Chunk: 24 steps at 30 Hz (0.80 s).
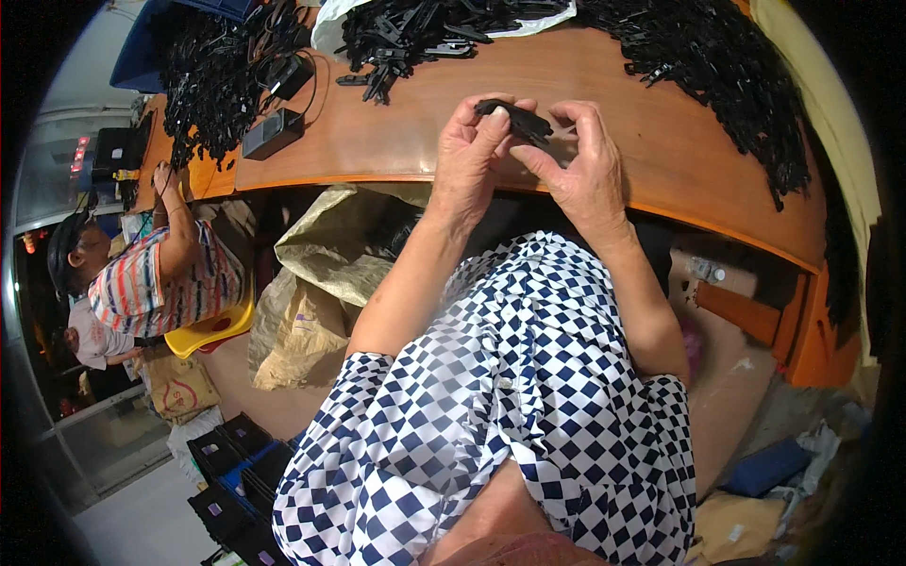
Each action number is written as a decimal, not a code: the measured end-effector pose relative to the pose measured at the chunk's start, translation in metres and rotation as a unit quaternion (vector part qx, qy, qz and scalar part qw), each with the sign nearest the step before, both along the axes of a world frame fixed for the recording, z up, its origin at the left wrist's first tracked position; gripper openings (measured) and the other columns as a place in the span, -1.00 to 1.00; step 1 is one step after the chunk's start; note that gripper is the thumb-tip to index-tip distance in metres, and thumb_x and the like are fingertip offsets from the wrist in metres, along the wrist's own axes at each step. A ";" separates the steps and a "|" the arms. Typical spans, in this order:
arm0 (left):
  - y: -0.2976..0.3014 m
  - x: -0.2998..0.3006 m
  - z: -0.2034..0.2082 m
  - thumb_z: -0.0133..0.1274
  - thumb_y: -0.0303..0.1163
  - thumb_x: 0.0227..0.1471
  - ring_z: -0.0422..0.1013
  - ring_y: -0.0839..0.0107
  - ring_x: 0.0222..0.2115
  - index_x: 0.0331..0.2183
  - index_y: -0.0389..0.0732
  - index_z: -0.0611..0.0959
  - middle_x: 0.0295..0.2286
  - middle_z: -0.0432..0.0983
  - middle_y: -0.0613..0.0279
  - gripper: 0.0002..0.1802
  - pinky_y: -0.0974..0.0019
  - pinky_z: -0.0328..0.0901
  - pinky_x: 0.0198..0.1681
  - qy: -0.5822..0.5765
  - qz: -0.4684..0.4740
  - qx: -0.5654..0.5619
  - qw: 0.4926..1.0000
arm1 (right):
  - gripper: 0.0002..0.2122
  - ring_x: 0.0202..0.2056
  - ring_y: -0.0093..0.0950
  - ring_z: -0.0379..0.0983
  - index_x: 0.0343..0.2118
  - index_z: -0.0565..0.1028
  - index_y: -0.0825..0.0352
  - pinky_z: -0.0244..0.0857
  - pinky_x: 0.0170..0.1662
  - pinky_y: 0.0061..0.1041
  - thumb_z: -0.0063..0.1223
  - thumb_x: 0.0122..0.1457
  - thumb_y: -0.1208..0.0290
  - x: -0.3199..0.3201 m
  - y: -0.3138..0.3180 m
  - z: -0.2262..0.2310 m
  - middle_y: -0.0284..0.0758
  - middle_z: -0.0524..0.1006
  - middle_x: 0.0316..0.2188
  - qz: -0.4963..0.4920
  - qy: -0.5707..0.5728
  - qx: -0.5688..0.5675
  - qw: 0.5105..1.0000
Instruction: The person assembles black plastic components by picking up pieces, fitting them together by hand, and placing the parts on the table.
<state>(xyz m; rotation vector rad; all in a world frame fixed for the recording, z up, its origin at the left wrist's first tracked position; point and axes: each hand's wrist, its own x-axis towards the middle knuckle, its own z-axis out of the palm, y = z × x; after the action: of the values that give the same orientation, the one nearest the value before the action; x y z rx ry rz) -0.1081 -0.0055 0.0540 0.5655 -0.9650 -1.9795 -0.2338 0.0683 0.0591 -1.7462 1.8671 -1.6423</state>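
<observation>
My left hand (pixel 469 151) is closed around a small bunch of black plastic pieces (pixel 525 123), thumb pressed on top, above the front edge of the wooden table (pixel 396 151). Just to the right, my right hand (pixel 587 160) has thumb and fingers apart, with the thumb tip close to the lower end of the bunch. Whether that thumb touches the pieces is hard to tell. Beyond both hands, a heap of similar black pieces (pixel 406 42) lies partly on a white sheet (pixel 329 26).
More black pieces form piles at the right (pixel 727 80) and left (pixel 203 90). A dark box-shaped device (pixel 273 133) with a cable stands left of my hands. Woven sacks (pixel 307 321) are below the table edge. Another person (pixel 165 274) sits at the far left beside the table.
</observation>
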 end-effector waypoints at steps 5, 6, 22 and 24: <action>0.002 0.007 0.005 0.09 -0.40 0.06 0.44 0.33 -0.18 -0.20 -0.26 0.48 -0.23 0.51 0.05 -0.74 0.26 0.32 -0.03 0.001 -0.039 -0.072 0.997 | -0.60 -0.35 -0.28 0.54 -0.29 0.41 0.38 0.40 -0.32 -0.40 0.27 -0.03 0.18 0.004 0.007 0.005 -0.14 0.55 -0.42 0.090 -0.147 0.100 0.980; 0.001 0.009 0.004 0.10 -0.39 0.05 0.44 0.31 -0.16 -0.18 -0.24 0.48 -0.21 0.51 0.05 -0.73 0.26 0.33 -0.04 0.018 -0.057 -0.078 0.995 | -0.64 -0.43 -0.31 0.54 -0.33 0.42 0.38 0.38 -0.42 -0.43 0.26 -0.02 0.20 0.006 0.007 0.005 -0.17 0.53 -0.51 0.083 -0.158 0.081 0.981; 0.007 0.017 -0.016 -0.01 -0.26 0.15 0.42 0.33 -0.20 -0.28 -0.22 0.41 -0.14 0.43 -0.02 -0.77 0.30 0.40 -0.19 0.042 -0.060 0.004 0.997 | -0.70 -0.28 -0.28 0.52 -0.16 0.45 0.36 0.35 -0.23 -0.34 0.10 0.08 0.32 0.000 0.005 0.007 -0.06 0.54 -0.34 0.190 -0.114 0.296 0.929; -0.001 0.027 -0.023 -0.03 -0.31 0.15 0.46 0.30 -0.28 -0.29 -0.23 0.39 -0.25 0.47 0.00 -0.80 0.25 0.43 -0.25 0.001 -0.039 0.071 0.997 | -0.69 -0.36 -0.39 0.47 -0.19 0.44 0.39 0.34 -0.26 -0.44 0.16 0.04 0.34 -0.014 0.015 0.004 -0.13 0.51 -0.33 0.250 -0.145 0.290 0.912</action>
<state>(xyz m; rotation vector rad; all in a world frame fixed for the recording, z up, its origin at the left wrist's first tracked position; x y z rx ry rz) -0.0808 -0.0063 0.0307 0.6112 -0.8612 -2.1291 -0.2475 0.0829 0.0626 -1.4504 1.4061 -0.9565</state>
